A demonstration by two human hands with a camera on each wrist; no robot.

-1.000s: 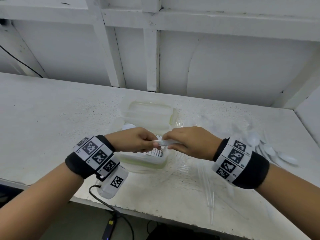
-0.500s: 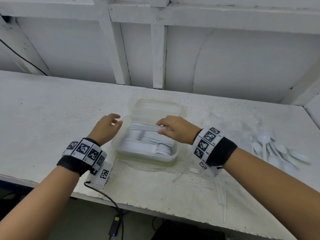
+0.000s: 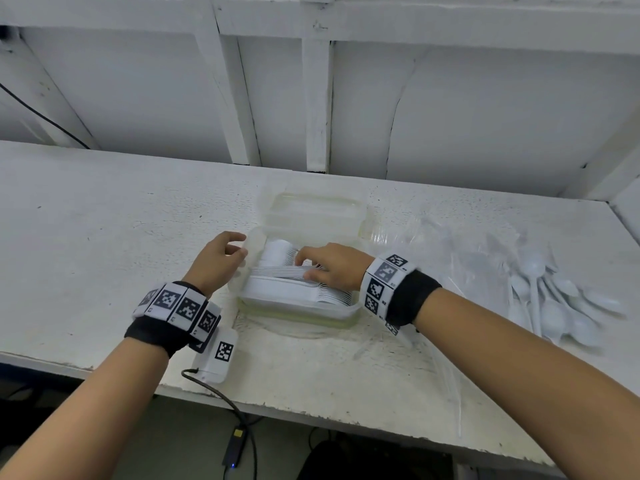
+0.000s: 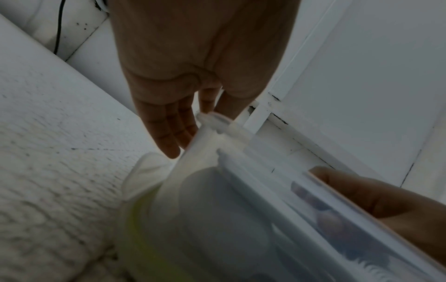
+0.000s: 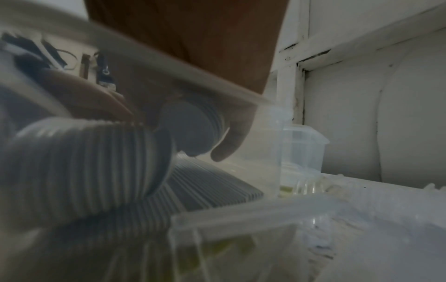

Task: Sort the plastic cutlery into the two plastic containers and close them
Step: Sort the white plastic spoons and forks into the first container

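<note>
A clear plastic container (image 3: 301, 315) stands mid-table, filled with nested stacks of white spoons (image 3: 277, 289). My right hand (image 3: 329, 268) reaches into it, and its fingers and thumb (image 5: 229, 148) curl round one stack of spoons (image 5: 188, 122) lying on the others (image 5: 96, 162). At the container's left wall, my left hand (image 3: 221, 258) has its fingers (image 4: 169, 133) nearly straight, and they touch the corner of the rim (image 4: 212, 122). A second clear container (image 3: 318, 216), open and with nothing inside, sits right behind the first and also shows as the container (image 5: 301, 148) in the right wrist view.
A heap of loose white spoons (image 3: 554, 306) lies at the right of the table. Clear plastic cutlery (image 3: 433, 237) is scattered between that heap and the containers, and some clear pieces (image 3: 453, 393) lie near the front edge. A white wall closes off the back.
The stack held between both hands has gone down into the near container. My left hand let go and moved to the container's left rim. The right hand stays on the stack.
</note>
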